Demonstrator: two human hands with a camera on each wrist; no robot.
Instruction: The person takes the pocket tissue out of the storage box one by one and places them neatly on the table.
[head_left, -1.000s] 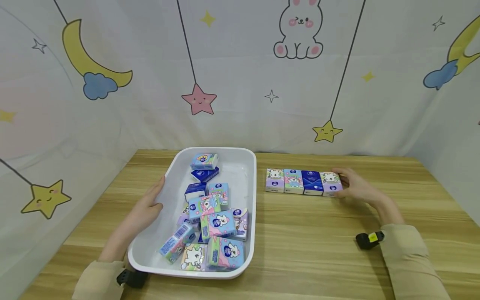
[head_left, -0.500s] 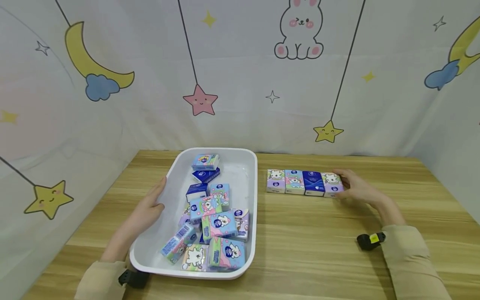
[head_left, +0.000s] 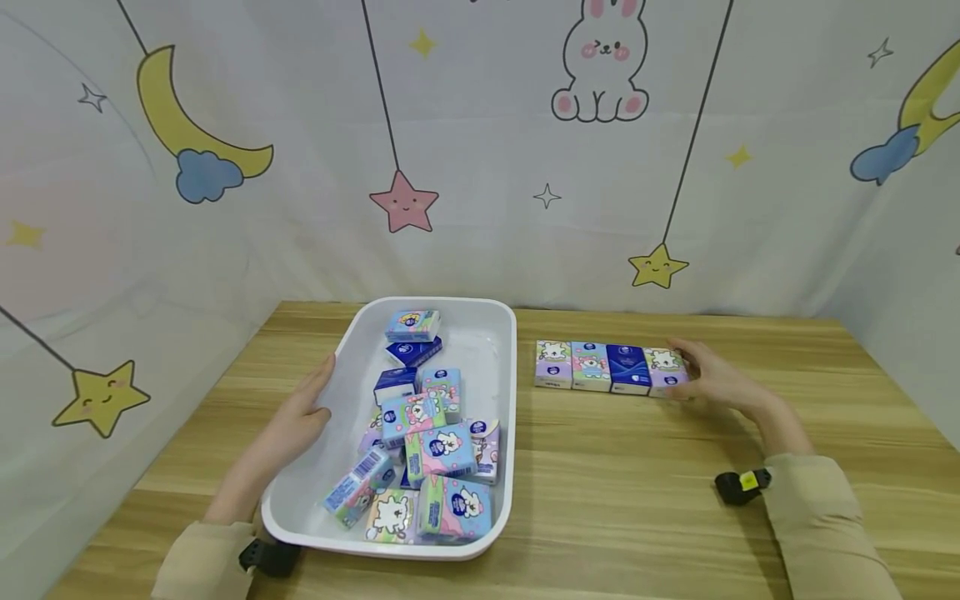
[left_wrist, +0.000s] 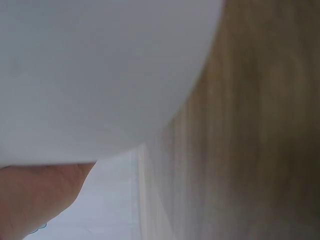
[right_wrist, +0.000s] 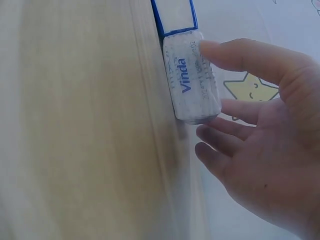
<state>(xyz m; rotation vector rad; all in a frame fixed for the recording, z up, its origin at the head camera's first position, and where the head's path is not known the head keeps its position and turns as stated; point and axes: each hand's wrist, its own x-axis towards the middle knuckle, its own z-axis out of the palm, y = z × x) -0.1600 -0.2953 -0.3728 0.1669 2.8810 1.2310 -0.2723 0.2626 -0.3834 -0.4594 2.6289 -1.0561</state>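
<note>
A white plastic tub (head_left: 480,333) holds several small tissue packs (head_left: 438,450) in a loose pile. My left hand (head_left: 288,421) grips its left rim, thumb on the inner side. In the left wrist view the tub's wall (left_wrist: 90,75) hides most of that hand. On the table to the right, tissue packs in purple, light blue and dark blue stand side by side in a row. At the row's right end my right hand (head_left: 716,375) holds a purple tissue pack (head_left: 666,367) between thumb and fingers. Its white end (right_wrist: 190,80), printed "Vinda", faces the right wrist camera.
The wooden table (head_left: 615,500) runs back to a pale curtain (head_left: 480,225) printed with stars, moons and a rabbit. The dark blue tissue pack (head_left: 628,368) touches the held one on its left. The tub's right rim stands close to the row's left end.
</note>
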